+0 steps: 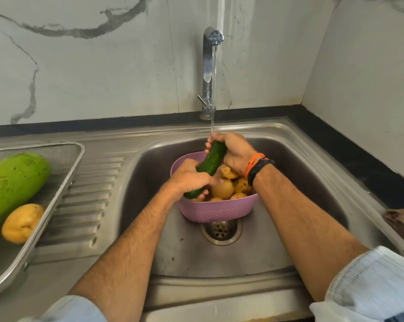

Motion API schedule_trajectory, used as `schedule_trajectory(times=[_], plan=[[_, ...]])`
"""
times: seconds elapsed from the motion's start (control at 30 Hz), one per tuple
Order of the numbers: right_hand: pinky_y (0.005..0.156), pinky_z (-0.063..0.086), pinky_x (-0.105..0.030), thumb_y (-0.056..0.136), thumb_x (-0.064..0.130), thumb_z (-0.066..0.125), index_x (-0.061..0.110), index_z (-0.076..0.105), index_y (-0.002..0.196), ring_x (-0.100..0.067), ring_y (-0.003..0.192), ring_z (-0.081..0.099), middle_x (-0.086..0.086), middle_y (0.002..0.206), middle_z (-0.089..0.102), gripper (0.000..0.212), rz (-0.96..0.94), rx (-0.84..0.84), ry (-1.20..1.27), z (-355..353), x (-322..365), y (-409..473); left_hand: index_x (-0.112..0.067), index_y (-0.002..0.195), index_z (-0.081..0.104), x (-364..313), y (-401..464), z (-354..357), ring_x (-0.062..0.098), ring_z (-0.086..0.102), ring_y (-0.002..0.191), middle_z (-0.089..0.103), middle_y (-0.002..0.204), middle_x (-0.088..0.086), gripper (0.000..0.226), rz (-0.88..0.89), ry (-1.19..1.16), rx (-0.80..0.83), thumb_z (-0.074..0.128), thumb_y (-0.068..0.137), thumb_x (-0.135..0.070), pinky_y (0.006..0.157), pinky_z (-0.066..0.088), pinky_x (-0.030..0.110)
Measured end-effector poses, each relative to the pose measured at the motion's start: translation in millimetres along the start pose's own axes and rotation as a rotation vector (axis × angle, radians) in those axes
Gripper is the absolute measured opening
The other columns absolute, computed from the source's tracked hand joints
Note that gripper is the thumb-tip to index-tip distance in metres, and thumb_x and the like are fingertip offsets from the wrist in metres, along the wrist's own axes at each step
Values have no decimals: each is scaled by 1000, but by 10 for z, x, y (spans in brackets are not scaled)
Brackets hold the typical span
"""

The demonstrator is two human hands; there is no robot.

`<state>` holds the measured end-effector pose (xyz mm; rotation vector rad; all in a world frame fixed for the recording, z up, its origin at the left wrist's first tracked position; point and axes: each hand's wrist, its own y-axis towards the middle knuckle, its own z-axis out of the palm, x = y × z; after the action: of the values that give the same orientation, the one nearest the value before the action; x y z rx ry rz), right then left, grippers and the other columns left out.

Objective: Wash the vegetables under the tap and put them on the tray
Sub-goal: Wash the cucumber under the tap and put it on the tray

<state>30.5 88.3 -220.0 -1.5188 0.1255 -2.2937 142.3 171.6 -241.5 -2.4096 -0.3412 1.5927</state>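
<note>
Rolled-up pale sleeves [363, 282] framed the bottom of the view, and two bare forearms reached forward over the steel sink [261, 242] toward the running tap [209, 66]. Both hands held one dark green cucumber [210, 162] on a slant above a pink basket [217, 211] that stood in the basin just behind the drain [220, 230]. The left hand [189, 180] had its fingers curled round the lower end; the right hand [233, 149], with cords on its wrist, had its fingers wrapped round the upper end, where the thin stream of water [212, 94] landed. Potatoes [223, 189] waiting to be washed filled the basket beneath. On the draining board to the left, the metal tray [64, 182] already carried a large pale green gourd [13, 182] and one potato [22, 223]. The step in hand appeared to be rinsing the cucumber. To do it well, the hands would likely need to turn it and slide along it so the stream reaches the whole skin, including the parts now covered by fingers, gripping firmly because wet skin is probably slippery, before carrying it left to the tray.
</note>
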Motion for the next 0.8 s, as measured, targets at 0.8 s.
schedule_trajectory(times=[0.8], plan=[[84,57,-31,91,21,70,15,72,96,-18,92,71,-6,97,76,8,46,237,-703,-362,95,-115,-11,98,70,-42,45,-167,26,75,85,76,92,13,20,115,-705,-358,79,80,-9,74,62,40]])
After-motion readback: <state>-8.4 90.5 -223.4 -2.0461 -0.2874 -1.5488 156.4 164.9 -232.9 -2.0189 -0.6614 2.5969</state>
